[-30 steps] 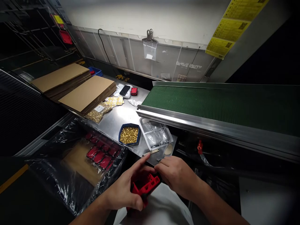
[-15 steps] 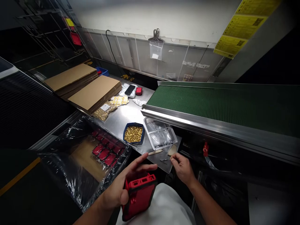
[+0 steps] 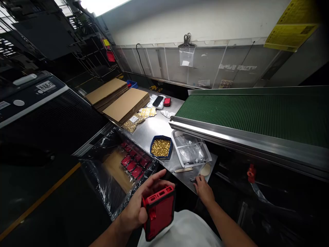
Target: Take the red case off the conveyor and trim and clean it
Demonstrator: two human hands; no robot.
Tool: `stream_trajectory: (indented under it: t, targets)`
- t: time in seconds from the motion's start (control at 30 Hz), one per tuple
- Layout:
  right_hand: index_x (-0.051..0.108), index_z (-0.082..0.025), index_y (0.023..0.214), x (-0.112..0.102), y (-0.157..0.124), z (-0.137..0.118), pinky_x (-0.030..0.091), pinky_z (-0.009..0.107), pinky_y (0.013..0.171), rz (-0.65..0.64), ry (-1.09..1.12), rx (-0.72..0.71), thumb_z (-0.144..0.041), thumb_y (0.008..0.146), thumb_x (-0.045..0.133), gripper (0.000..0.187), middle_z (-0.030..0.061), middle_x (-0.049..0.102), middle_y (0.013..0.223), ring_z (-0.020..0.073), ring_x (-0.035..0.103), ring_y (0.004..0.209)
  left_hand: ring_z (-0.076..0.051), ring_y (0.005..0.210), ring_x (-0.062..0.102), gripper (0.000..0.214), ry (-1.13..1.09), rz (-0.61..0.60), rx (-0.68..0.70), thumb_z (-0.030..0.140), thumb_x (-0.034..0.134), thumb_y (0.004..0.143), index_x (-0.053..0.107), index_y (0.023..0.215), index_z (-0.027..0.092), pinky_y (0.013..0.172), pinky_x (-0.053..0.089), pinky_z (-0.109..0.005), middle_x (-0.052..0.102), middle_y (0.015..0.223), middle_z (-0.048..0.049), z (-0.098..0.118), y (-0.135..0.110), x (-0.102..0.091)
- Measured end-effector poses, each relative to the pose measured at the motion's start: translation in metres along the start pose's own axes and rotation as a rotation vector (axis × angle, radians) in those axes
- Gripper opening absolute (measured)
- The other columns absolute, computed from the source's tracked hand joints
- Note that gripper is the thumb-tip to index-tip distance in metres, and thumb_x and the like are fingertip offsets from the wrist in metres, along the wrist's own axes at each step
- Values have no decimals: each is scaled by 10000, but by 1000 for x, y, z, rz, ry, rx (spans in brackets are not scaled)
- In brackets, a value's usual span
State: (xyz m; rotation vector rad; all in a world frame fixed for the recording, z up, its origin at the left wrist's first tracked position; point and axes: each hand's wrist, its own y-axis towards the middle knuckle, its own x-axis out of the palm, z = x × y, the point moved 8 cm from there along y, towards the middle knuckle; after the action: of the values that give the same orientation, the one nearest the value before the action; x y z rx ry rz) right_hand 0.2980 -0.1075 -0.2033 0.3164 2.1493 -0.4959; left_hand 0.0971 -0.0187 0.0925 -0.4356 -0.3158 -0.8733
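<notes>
My left hand (image 3: 137,202) holds a red and black plastic casing (image 3: 160,214), its slotted end tilted up, above my lap. The thumb lies along its near side and the fingers go round behind it. At the table's near corner, the fingers of my right hand (image 3: 204,190) are pinched together over the end of a small shiny metal piece (image 3: 192,180), whose kind I cannot make out. A pale round pad (image 3: 205,169) lies just beyond those fingers. A thin cream-coloured strip (image 3: 183,169) is to the left of them.
A blue tray (image 3: 151,151) of small brass-coloured parts stands beside a white tray (image 3: 177,149) with clear bags. Red pieces (image 3: 131,166) lie in a plastic-lined box at left. Cardboard stacks (image 3: 125,103) sit farther back. A green conveyor (image 3: 226,116) runs along the right.
My right hand has moved down onto the small metal piece, which lay apart from its fingers before. My left hand's fingers have closed in round the casing. The view has turned left.
</notes>
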Motion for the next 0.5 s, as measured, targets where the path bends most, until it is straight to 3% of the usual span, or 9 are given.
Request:
stream_trajectory:
  t: [0.1,0.17,0.27,0.33,0.5]
  targets:
    - [580,-197,1045,-3,-1,3,455,308,683,28,15,-14,-272,912,423,219,94,524,1078,209,598,860,-313,1138,517,1121,64,12,74,705,792,486,411,1418,214,978,430,-355,538,1255,-159,4,-4,-1]
    - [589,-197,1027,-10,-3,4,454,313,695,60,29,-13,-292,908,433,218,102,528,1081,224,588,906,-317,1155,507,1162,77,20,97,718,792,431,418,1413,223,1018,407,-368,532,1255,-147,3,-6,-1]
    - [614,-185,924,-23,-7,1,452,329,694,89,75,-7,-291,869,482,177,103,551,1020,248,581,907,-333,1159,512,1178,199,0,158,684,823,415,403,1422,241,1043,397,-404,504,1272,-141,8,-8,2]
    - [613,-183,916,-35,-10,-7,458,334,703,107,137,2,-303,865,490,179,93,568,987,235,586,874,-344,1149,513,1179,399,-47,241,664,844,417,400,1426,244,1036,410,-430,498,1262,-142,17,-9,8]
    - [602,-197,917,-86,-23,-46,489,282,752,168,354,7,-415,940,403,296,45,604,913,156,594,823,-353,1220,445,1058,838,-89,454,607,842,544,401,1430,230,1088,374,-480,460,1289,-148,35,-12,24]
